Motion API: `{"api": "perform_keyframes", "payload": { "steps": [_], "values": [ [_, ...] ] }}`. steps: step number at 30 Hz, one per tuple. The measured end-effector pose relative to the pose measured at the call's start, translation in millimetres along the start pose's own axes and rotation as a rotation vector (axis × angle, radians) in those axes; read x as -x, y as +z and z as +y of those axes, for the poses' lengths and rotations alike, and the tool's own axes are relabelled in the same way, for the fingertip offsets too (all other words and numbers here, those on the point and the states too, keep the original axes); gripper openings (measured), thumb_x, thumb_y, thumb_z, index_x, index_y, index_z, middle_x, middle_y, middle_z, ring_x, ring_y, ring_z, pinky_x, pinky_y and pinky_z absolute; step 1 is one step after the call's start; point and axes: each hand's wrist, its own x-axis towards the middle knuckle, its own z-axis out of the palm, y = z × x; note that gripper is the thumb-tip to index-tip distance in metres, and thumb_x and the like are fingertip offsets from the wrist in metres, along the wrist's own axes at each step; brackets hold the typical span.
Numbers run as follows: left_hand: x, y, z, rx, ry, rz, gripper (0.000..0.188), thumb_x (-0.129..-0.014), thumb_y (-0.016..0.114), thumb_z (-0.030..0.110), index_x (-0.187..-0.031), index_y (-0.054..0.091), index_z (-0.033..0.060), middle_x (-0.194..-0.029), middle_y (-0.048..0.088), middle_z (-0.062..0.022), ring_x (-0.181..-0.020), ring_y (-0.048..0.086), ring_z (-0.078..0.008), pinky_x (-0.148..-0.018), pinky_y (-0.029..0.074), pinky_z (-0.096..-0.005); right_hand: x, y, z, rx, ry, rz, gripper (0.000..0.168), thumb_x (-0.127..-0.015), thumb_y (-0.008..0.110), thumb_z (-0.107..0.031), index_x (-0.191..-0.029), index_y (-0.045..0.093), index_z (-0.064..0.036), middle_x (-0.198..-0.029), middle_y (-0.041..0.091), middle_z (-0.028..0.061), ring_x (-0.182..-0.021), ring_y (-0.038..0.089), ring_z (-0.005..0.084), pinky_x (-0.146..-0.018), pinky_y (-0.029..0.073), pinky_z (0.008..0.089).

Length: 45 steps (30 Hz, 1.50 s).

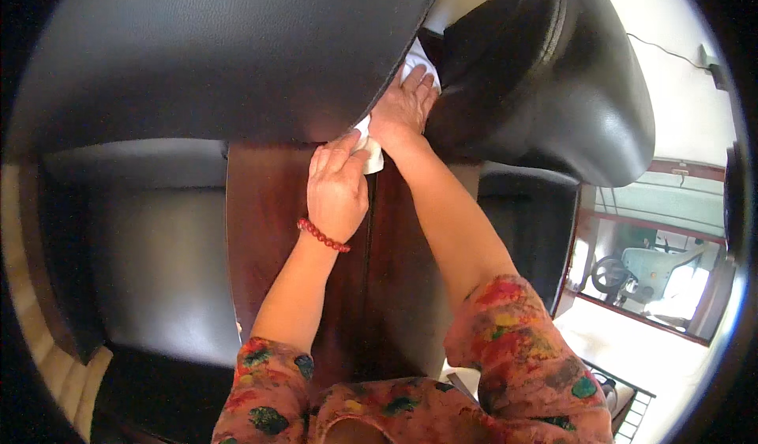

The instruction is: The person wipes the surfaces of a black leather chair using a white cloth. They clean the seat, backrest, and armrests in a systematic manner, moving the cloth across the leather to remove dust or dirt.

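My left hand (pixel 339 192), with a red bead bracelet (pixel 323 235) at the wrist, has its fingers closed on a white cloth (pixel 374 158). This cloth lies over the dark red wooden panel (pixel 278 219), against the lower edge of a large black leather cushion (pixel 237 59). Farther in, my right hand (pixel 405 106) reaches into the gap between that cushion and a second black leather cushion (pixel 568 83). Its fingers lie over white fabric (pixel 421 59); whether they grip it is hidden. I cannot tell if both white pieces are one cloth.
Black leather seat surfaces (pixel 160 266) (pixel 521 231) flank the wooden panel. On the right, a wood-framed opening (pixel 651 278) shows a steering wheel (pixel 611 273) beyond. A thin cable (pixel 666 50) runs along the pale wall. Dark metal rails (pixel 633 408) stand at lower right.
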Motion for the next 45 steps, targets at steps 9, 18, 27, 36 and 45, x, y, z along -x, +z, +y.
{"api": "perform_keyframes", "payload": {
  "steps": [9,18,27,36,45],
  "values": [
    [-3.4,25.9,-9.7,0.047,-0.014,-0.059,0.029,-0.071,0.056,-0.009,-0.098,0.064,-0.0002,-0.124,0.055,-0.0196,-0.107,0.054,-0.0373,-0.096,0.042,-0.0413,-132.8,133.3,11.1,0.177,-0.363,0.343,0.058,-0.081,0.057,-0.037,-0.128,0.050,-0.003,-0.136,0.044,0.0132,-0.127,0.036,0.0383,-0.105,0.022,0.0539],
    [7.4,5.1,-36.7,-0.005,-0.001,-0.086,0.023,-0.069,0.056,-0.010,-0.088,0.064,-0.0003,-0.108,0.062,-0.0167,-0.101,0.057,-0.0342,-0.090,0.045,-0.0409,-19.2,50.3,-34.4,-0.379,-0.590,0.086,0.042,-0.081,0.053,-0.019,-0.121,0.059,-0.012,-0.135,0.046,0.0070,-0.129,0.036,0.0317,-0.109,0.020,0.0498],
    [1.7,-3.5,-49.6,-0.003,0.034,-0.101,0.023,-0.070,0.056,-0.010,-0.089,0.064,-0.0009,-0.110,0.060,-0.0166,-0.103,0.056,-0.0342,-0.092,0.043,-0.0412,-39.4,62.7,-58.0,-0.047,-0.501,0.268,0.042,-0.084,0.049,-0.021,-0.125,0.055,-0.015,-0.133,0.050,0.0059,-0.127,0.038,0.0326,-0.106,0.022,0.0511],
    [-1.1,0.6,-54.8,-0.101,0.081,-0.072,0.032,-0.070,0.057,-0.007,-0.101,0.060,-0.0021,-0.124,0.052,-0.0207,-0.115,0.049,-0.0375,-0.098,0.039,-0.0432,-81.1,47.7,-56.7,0.028,0.244,-0.041,0.057,-0.093,0.030,-0.029,-0.143,0.029,-0.003,-0.150,0.021,0.0193,-0.139,0.010,0.0433,-0.111,0.002,0.0548],
    [-4.6,13.3,-50.6,0.001,0.036,-0.049,0.031,-0.075,0.057,-0.003,-0.105,0.060,0.0007,-0.121,0.055,-0.0200,-0.113,0.050,-0.0376,-0.098,0.039,-0.0431,-15.4,57.8,-3.7,-0.143,-0.053,0.392,0.048,-0.084,0.053,-0.015,-0.126,0.044,0.007,-0.131,0.039,0.0298,-0.123,0.033,0.0453,-0.106,0.025,0.0498]
  ]
}}
